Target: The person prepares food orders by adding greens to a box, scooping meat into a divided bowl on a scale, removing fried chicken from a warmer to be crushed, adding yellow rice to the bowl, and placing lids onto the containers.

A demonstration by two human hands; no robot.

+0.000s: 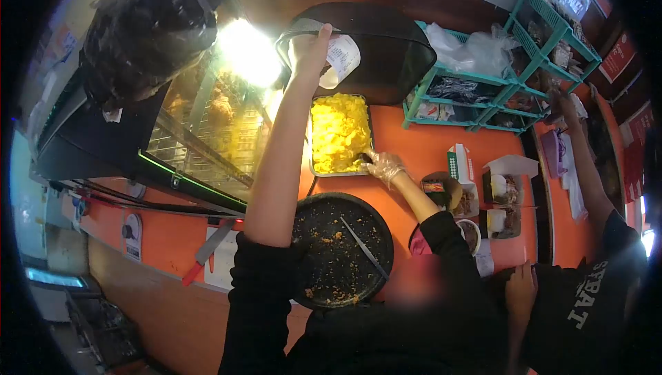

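My bare left hand (312, 51) reaches up to the rim of a large black plastic bin (386, 41), its fingers closed over the edge. A curled white printed slip (343, 61) is right beside those fingers; whether they also pinch it is unclear. In a clear glove, my right hand (385, 168) is at the lower right edge of a metal tray (345, 174) heaped with yellow food (339, 130). Its fingers are closed around a small dark thing (362, 158) against the food, too covered to name. Below lies a round black pan (338, 244) with crumbs and a knife (365, 249).
A lit glass warming cabinet (214, 113) stands left. Open food boxes (507, 189) and a cup (470, 236) sit to the right. Teal shelves (483, 92) hold bags and packets. A red-handled knife (207, 254) lies lower left. A co-worker in a black shirt (579, 306) stands right.
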